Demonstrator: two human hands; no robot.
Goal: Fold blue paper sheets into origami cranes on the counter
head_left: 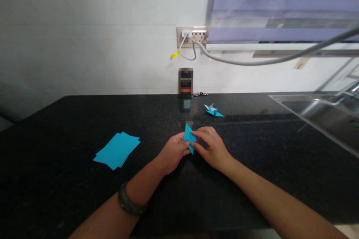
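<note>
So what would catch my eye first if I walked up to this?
The bright blue folded paper, pinched between the left hand and the right hand over the middle of the black counter. A stack of blue sheets lies to the left, and a small blue crane-like figure sits farther back, just right of centre.

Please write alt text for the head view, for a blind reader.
The left hand and right hand pinch a folded blue paper over a black counter. A stack of blue sheets lies to the left, a paper figure lies behind, and a steel sink is at the right.
</note>
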